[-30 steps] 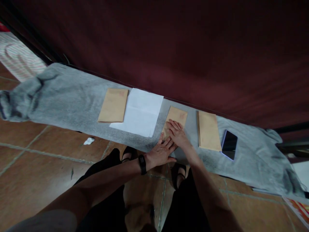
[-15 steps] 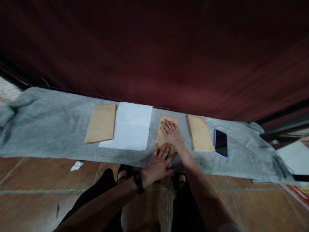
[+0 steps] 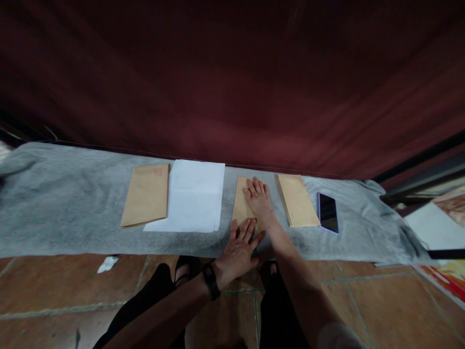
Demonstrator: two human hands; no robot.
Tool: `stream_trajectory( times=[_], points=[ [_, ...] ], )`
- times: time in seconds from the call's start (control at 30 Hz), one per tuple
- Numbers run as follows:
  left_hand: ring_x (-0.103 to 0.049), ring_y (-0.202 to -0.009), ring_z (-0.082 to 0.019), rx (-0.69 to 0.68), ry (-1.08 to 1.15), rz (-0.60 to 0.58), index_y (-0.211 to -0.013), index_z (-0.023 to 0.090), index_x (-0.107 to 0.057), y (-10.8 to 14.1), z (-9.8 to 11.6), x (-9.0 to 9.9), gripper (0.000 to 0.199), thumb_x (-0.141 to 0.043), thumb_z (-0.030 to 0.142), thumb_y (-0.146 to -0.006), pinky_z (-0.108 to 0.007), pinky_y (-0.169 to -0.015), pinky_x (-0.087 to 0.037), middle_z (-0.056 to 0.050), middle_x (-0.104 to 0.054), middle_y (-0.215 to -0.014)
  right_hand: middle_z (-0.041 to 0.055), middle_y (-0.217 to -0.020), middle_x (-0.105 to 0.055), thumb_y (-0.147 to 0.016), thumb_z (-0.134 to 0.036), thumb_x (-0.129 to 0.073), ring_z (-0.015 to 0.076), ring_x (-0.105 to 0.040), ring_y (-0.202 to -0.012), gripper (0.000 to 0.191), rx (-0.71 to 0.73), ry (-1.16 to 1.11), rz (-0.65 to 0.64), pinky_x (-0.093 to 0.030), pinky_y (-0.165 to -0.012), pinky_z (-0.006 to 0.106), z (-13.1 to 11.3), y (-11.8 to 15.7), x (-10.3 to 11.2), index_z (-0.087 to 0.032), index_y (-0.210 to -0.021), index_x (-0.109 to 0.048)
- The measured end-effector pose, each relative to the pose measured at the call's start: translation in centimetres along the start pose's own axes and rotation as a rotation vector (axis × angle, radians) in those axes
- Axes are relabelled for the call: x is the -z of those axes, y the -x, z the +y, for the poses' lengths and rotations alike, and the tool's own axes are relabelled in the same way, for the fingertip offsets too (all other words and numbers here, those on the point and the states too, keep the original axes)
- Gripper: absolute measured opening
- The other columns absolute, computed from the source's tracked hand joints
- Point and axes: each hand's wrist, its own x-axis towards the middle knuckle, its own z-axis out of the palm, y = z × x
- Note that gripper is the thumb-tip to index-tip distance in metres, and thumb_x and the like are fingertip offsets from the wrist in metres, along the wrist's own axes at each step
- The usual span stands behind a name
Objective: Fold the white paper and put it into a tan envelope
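Note:
A brown paper envelope [image 3: 241,199] lies flat on the grey cloth [image 3: 83,194] in front of me, partly covered by both hands. My right hand [image 3: 258,198] rests palm down on its upper right part, with the fingers stretched out. Across the envelope's near end lies my left hand [image 3: 240,247], open with the fingers spread; a black wristband [image 3: 210,280] is on that wrist. To the right lies a stack of brown envelopes [image 3: 298,201]. White paper sheets [image 3: 196,196] are to the left, and another stack of brown envelopes [image 3: 147,194] overlaps their left edge.
A phone [image 3: 328,213] with a pale purple edge lies right of the right-hand envelopes. Behind the cloth-covered surface hangs a dark red curtain [image 3: 232,97]. A crumpled white tissue [image 3: 108,264] is on the tiled floor [image 3: 72,283]. White paper [image 3: 438,225] shows at the far right.
My right hand has shifted slightly to the right across the envelope, baring more of its upper left. My left hand stays at the near end. The whole view has tilted a little.

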Motion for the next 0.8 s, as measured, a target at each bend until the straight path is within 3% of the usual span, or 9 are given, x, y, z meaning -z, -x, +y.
stream_trajectory(
  times=[0.23, 0.37, 0.57, 0.8],
  points=[
    [-0.017, -0.155, -0.036, -0.003, -0.023, -0.02, -0.157, 0.025, -0.032, 0.1, -0.2, 0.1, 0.078, -0.054, 0.062, -0.092, -0.068, -0.121, -0.01, -0.019, -0.023, -0.166, 0.0134, -0.166, -0.027, -0.107, -0.037, -0.031, 0.0261, -0.025, -0.154, 0.054, 0.079, 0.004, -0.14, -0.02, -0.124, 0.049, 0.2, 2.6, 1.1, -0.018, -0.158, -0.034],
    [-0.021, -0.154, -0.035, -0.035, -0.025, -0.039, -0.154, 0.022, -0.039, 0.1, -0.4, 0.6, 0.074, -0.049, 0.064, -0.095, -0.066, -0.121, -0.012, -0.019, -0.034, -0.162, 0.0118, -0.168, -0.021, -0.108, -0.039, -0.025, 0.0228, -0.016, -0.156, 0.056, 0.156, -0.056, -0.225, -0.018, -0.126, 0.047, 0.6, 5.1, 2.1, -0.017, -0.159, -0.031],
    [-0.023, -0.154, -0.034, -0.056, -0.056, -0.045, -0.149, 0.014, -0.045, 0.3, -0.7, 0.8, 0.072, -0.05, 0.062, -0.096, -0.062, -0.123, -0.01, -0.02, -0.038, -0.16, 0.0101, -0.168, -0.021, -0.108, -0.044, -0.019, 0.0201, -0.016, -0.156, 0.059, 0.172, -0.156, -0.305, -0.018, -0.127, 0.046, 0.7, 9.4, 3.6, -0.017, -0.158, -0.032],
    [-0.011, -0.157, -0.031, -0.054, -0.087, -0.095, -0.155, 0.007, -0.033, 0.5, -0.5, 0.5, 0.078, -0.052, 0.056, -0.096, -0.059, -0.125, -0.008, -0.021, -0.024, -0.165, 0.0146, -0.167, -0.025, -0.107, -0.048, -0.022, 0.0217, -0.019, -0.156, 0.066, 0.215, -0.182, -0.268, -0.024, -0.126, 0.046, 0.5, 14.8, 4.9, -0.01, -0.161, -0.022]
  ],
)
